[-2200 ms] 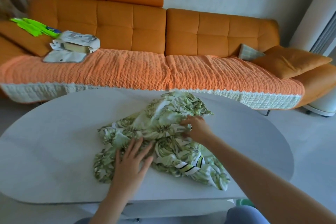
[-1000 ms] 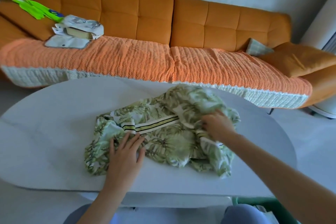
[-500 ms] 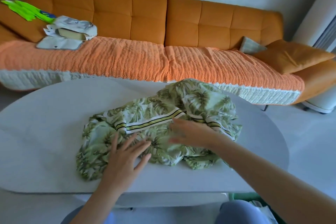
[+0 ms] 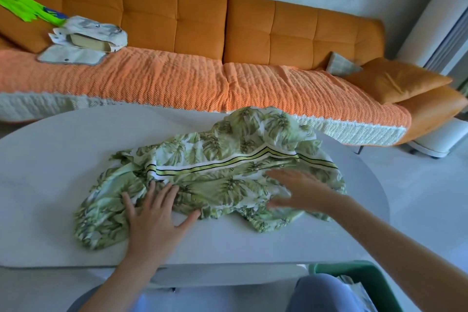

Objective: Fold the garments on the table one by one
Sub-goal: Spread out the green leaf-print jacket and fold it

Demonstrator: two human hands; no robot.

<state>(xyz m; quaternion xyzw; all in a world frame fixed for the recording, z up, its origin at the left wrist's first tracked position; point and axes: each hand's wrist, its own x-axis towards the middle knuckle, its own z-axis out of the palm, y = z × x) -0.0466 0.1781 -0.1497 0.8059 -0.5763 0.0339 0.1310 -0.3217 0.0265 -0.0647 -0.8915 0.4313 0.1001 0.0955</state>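
A green leaf-print garment [image 4: 228,149] with a striped band lies crumpled and partly spread across the white oval table [image 4: 50,159]. My left hand [image 4: 155,215] lies flat with fingers spread on the garment's near left part. My right hand [image 4: 301,191], slightly blurred, has straight fingers pointing left over the garment's near right part.
An orange sofa [image 4: 278,33] with a textured orange cover runs behind the table. On its left seat lie folded pale garments [image 4: 86,43] and a bright green item [image 4: 27,9]. Cushions [image 4: 397,81] sit at the right end. A green basket [image 4: 359,284] stands by my right knee.
The garment has been turned and spread wider, its striped band now showing across the middle. My right hand let go of the fabric and moved onto the near right part, fingers straight.
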